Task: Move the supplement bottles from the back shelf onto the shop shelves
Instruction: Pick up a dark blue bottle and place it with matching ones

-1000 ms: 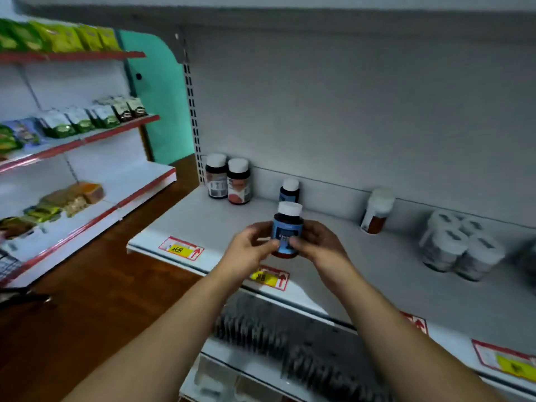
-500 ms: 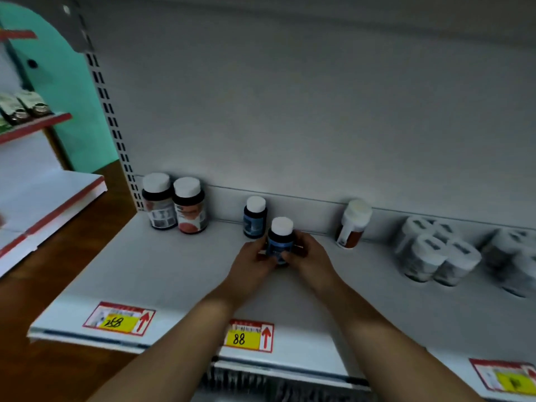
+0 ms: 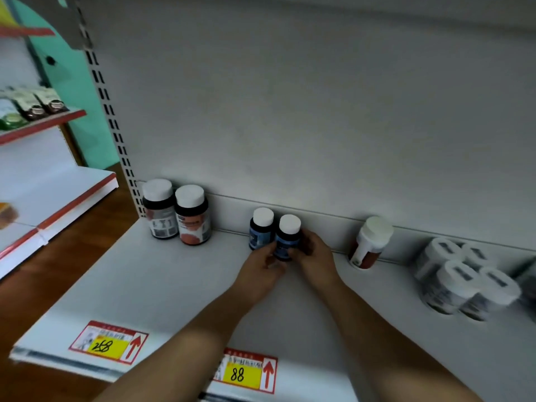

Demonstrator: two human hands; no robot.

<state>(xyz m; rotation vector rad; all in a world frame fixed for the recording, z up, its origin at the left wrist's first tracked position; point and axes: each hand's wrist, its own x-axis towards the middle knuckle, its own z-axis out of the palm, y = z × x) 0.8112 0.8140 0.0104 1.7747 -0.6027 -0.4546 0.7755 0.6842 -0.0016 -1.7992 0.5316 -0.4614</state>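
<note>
Your left hand [image 3: 262, 266] and right hand [image 3: 314, 259] both gripped the blue bottle [image 3: 287, 239] upright at the back of the shelf [image 3: 174, 285], just beside its twin [image 3: 261, 229]. Two larger dark bottles [image 3: 177, 213] stood farther left. A tilted white bottle [image 3: 368, 243] and a cluster of white jars [image 3: 458, 280] sat to the right.

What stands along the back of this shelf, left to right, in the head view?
In order: grey-label bottle → red-label bottle → standing blue bottle → held blue bottle → white bottle → cluster of white jars.
</note>
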